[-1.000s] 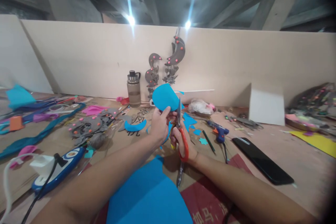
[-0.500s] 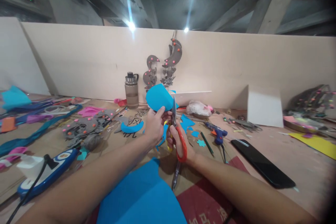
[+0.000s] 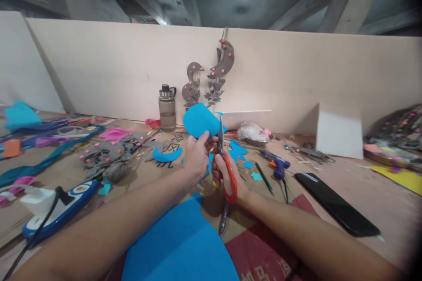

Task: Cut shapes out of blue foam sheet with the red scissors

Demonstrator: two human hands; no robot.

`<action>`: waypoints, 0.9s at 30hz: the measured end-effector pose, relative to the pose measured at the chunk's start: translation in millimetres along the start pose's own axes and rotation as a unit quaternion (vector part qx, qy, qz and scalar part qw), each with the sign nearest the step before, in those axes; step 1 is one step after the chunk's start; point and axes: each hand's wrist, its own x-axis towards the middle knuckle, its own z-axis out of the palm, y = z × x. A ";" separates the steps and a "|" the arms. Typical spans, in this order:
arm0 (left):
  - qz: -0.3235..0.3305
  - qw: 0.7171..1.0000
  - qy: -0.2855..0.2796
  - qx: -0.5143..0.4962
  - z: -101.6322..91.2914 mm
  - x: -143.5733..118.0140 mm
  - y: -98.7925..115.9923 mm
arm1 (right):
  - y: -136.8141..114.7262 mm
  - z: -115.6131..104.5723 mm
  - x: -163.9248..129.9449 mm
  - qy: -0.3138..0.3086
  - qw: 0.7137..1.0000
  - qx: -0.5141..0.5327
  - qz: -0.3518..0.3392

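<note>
My left hand (image 3: pixel 197 153) pinches a rounded piece of blue felt-like sheet (image 3: pixel 198 120) by its lower edge and holds it up above the table. My right hand (image 3: pixel 227 173) is wrapped round the red handle of a pair of scissors (image 3: pixel 221 139), whose blades point upward at the right edge of the sheet. Some yellow shows by the right fingers. Below my wrists lies a large blue sheet (image 3: pixel 181 241). A blue crescent cutout (image 3: pixel 168 155) and blue scraps (image 3: pixel 238 149) lie beyond my hands, beside a small light-blue flower cutout (image 3: pixel 256 176).
A water bottle (image 3: pixel 167 109) stands at the back near hanging grey moon ornaments (image 3: pixel 224 59). To the right lie a pencil (image 3: pixel 263 177), a blue glue gun (image 3: pixel 279 166) and a black phone (image 3: pixel 336 204). A blue-and-white power strip (image 3: pixel 62 210) sits at the left.
The camera view has shifted slightly, so the background sits a little higher and most things farther right. Both hands keep their hold, with the scissors still at the sheet's right edge.
</note>
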 end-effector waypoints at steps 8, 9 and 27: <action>-0.011 1.000 0.001 0.004 -3.2 3.9 2.7 | -3.3 -0.9 0.9 -0.006 1.000 -0.004 0.023; -0.012 1.000 -0.001 0.003 -3.4 3.8 2.9 | -4.0 -0.8 0.4 -0.007 1.000 -0.008 0.025; -0.006 1.000 -0.013 -0.006 -2.9 2.4 2.5 | -6.5 -0.4 -2.1 -0.004 0.999 -0.012 0.034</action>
